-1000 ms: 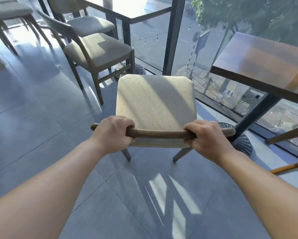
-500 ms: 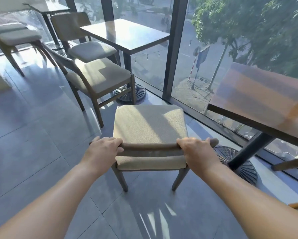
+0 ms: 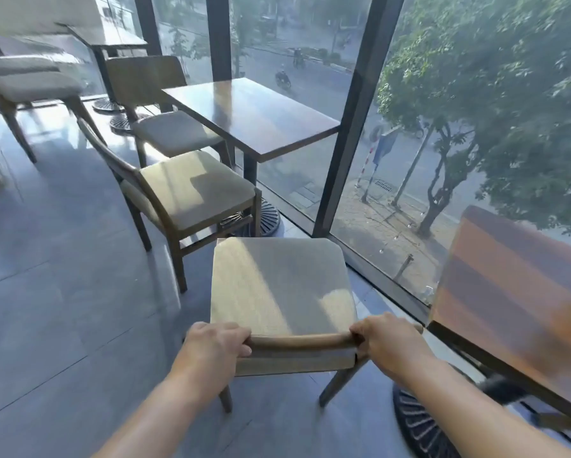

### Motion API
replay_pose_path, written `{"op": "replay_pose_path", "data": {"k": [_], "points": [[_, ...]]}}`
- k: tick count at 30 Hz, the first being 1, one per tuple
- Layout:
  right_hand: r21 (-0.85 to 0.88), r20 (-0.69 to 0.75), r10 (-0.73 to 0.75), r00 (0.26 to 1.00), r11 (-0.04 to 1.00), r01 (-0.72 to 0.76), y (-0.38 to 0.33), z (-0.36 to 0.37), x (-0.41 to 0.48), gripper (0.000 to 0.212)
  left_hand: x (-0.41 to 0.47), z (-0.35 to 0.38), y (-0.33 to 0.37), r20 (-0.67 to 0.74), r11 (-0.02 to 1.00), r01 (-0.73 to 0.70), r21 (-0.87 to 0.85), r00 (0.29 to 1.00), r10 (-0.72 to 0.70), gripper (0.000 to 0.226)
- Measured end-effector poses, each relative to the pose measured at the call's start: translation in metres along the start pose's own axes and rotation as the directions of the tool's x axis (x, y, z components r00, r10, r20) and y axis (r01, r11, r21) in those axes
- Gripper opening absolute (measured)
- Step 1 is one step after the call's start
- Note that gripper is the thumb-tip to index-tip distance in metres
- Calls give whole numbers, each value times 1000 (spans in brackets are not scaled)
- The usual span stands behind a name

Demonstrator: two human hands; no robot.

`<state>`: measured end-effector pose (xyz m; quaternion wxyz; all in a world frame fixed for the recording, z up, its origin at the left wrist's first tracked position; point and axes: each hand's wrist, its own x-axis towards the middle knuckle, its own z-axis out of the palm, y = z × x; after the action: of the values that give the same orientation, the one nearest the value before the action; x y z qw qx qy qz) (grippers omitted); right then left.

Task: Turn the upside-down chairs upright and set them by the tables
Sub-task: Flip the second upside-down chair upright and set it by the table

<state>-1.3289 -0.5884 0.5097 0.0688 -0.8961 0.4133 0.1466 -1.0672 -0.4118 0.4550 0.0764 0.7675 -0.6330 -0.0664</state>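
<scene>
An upright wooden chair with a beige cushioned seat stands on the grey tiled floor just in front of me. Its curved backrest rail is nearest to me. My left hand grips the left end of that rail and my right hand grips the right end. A brown wooden table on a round black base stands close to the chair's right side.
Another upright chair stands just beyond, at a second table by the floor-to-ceiling glass wall. More chairs and a table sit at the far left. Open floor lies to the left.
The chair has come down from a tilt onto its legs and sits lower in view. My head has lifted, so more of the window and far tables show. Both hands stay on the backrest rail.
</scene>
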Motion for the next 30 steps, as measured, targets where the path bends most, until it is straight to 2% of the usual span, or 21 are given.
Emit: {"op": "replay_pose_path", "data": {"k": [2,5,9,12,16,20,24,27,30], "points": [[1,43,31,999,1000,-31,10,-5,33,17,27,4,-11,15,999,-24,39,1000,24,44],[-1,84,49,995,999,-49,25,-17,70,15,71,-6,-8,80,1000,-4,6,997,3,23],[51,54,64,997,996,-66,58,-43,108,17,132,-22,14,172,975,74,-207,984,-38,18],[90,30,87,996,992,-89,95,-49,143,21,173,-25,29,215,955,94,-281,976,-33,12],[74,5,39,999,996,-39,153,-51,202,32,221,-20,53,124,941,101,-324,990,-64,20],[27,-54,-100,994,994,101,196,-69,243,18,268,-6,79,89,938,75,-338,995,-48,32],[-133,24,-192,981,972,193,226,-94,275,23,309,3,104,27,939,99,-329,995,-96,32],[-134,-8,-221,975,967,218,257,-101,301,24,338,12,124,-26,942,92,-323,994,-106,30],[-28,-90,-218,972,976,217,284,-102,323,17,360,21,139,-68,956,137,-259,985,-160,28]]}}
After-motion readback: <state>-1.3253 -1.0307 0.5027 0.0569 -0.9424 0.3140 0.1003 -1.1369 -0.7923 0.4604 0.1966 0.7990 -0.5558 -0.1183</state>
